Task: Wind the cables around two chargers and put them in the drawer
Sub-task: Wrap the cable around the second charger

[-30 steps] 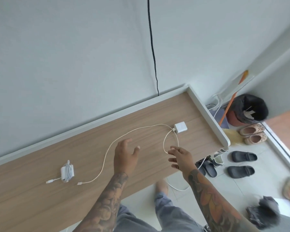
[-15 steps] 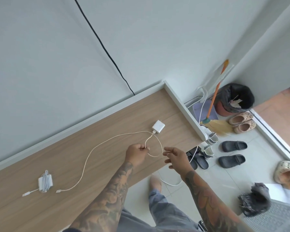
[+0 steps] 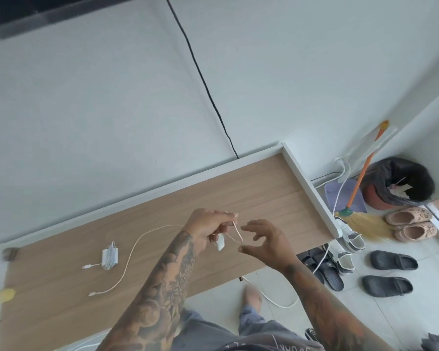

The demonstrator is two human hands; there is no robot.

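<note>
Head view. A wood-grain table (image 3: 259, 196) with a raised white rim runs from the lower left toward the right centre of the frame, set against a pale wall (image 3: 99, 102). A thin black cord (image 3: 203, 79) runs down the wall to the table's back edge.

The left hand (image 3: 208, 228), centre frame, is closed on a white charger (image 3: 220, 243) lifted above the table, fingers also pinching a loop of its cable (image 3: 134, 249). The rest of the cable trails left and down across the table, its plug end lying at lower left centre. The right hand (image 3: 264, 240), just right of the left one, is spread with curled fingers and holds nothing; it is close to the cable loop but apart from it.

A second charger (image 3: 110, 255), cable already wound round it with a short end protruding left, lies on the table left of centre.

Right of the table, on a tiled floor (image 3: 390, 315): a broom (image 3: 357, 188) with an orange handle, a bin (image 3: 401, 183) with a dark liner, and several pairs of shoes (image 3: 390, 272). No drawer is visible.
</note>
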